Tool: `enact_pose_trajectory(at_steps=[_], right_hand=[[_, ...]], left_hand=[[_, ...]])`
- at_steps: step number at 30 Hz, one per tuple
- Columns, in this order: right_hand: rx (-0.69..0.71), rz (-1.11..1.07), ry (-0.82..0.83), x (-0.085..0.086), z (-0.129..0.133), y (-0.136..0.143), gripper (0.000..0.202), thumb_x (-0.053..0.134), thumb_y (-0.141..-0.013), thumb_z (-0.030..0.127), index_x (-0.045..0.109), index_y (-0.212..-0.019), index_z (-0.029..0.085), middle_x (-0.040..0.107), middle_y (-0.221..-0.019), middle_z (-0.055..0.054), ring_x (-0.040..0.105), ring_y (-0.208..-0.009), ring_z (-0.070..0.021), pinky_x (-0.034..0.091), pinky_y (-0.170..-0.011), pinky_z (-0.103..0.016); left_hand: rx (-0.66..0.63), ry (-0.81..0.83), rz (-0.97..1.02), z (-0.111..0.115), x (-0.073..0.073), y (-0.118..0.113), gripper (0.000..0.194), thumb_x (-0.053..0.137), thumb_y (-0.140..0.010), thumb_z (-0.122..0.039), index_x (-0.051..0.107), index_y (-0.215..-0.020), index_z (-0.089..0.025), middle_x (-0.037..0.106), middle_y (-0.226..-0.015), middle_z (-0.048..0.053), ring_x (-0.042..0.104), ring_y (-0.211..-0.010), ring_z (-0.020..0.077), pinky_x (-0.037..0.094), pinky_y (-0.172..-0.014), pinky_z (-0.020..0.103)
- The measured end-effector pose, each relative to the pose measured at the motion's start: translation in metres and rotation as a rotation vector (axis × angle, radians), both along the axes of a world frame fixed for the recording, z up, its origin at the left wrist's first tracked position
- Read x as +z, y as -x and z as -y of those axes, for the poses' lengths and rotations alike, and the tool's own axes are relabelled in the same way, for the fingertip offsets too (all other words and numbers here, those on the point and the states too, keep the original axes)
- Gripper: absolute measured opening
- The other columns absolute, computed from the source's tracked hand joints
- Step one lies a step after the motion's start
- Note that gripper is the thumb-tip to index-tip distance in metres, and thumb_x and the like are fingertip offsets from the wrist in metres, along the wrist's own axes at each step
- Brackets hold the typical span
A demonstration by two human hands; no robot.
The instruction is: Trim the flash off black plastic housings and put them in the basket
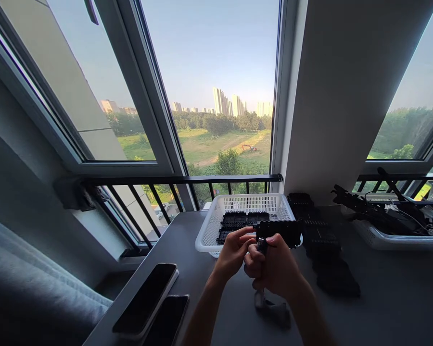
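A flat black plastic panel with toothed edges is held up in front of the basket. My left hand is closed, with its fingertips at the panel's left end. My right hand is wrapped round a dark cylindrical tool, its thumb close against the panel's lower edge. Most of the tool is hidden by the fingers, so its kind is unclear. Below the right hand is a grey, blurred object; whether it joins the tool I cannot tell.
A white plastic basket holds several black panels. More black panels lie stacked in a row to its right. Another white basket carries black parts and cables. Two phones rest at the table's left; a railing runs behind.
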State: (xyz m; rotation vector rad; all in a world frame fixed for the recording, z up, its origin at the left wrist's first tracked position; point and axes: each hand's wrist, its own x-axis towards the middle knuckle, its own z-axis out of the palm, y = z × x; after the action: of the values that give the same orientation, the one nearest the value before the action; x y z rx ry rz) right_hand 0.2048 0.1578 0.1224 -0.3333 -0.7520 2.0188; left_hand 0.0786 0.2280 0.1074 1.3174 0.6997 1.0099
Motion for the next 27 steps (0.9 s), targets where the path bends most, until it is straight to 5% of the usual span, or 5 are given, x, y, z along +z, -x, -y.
enact_pose_trajectory(at_steps=[16,27], right_hand=[[-0.086,-0.005,0.101,0.001,-0.001,-0.002,0.026,0.045,-0.068,0.045,0.038,-0.061,0.021,0.028,-0.060,0.004,0.021,-0.053,-0.0108,0.015,-0.044,-0.022],[-0.085,-0.078,0.107,0.000,-0.001,-0.012,0.027,0.048,-0.069,0.043,0.037,-0.061,0.020,0.026,-0.060,0.005,0.019,-0.053,-0.0102,0.012,-0.043,-0.021]], left_hand=[[-0.019,-0.043,-0.037,0.001,0.000,-0.002,0.036,0.076,-0.067,-0.031,0.069,-0.098,-0.015,0.074,-0.072,0.006,0.068,-0.070,0.0196,0.052,-0.069,0.029],[0.019,-0.091,-0.033,-0.004,-0.003,0.002,0.040,0.078,-0.067,-0.038,0.070,-0.099,-0.015,0.075,-0.080,0.007,0.070,-0.083,0.0235,0.053,-0.073,0.030]])
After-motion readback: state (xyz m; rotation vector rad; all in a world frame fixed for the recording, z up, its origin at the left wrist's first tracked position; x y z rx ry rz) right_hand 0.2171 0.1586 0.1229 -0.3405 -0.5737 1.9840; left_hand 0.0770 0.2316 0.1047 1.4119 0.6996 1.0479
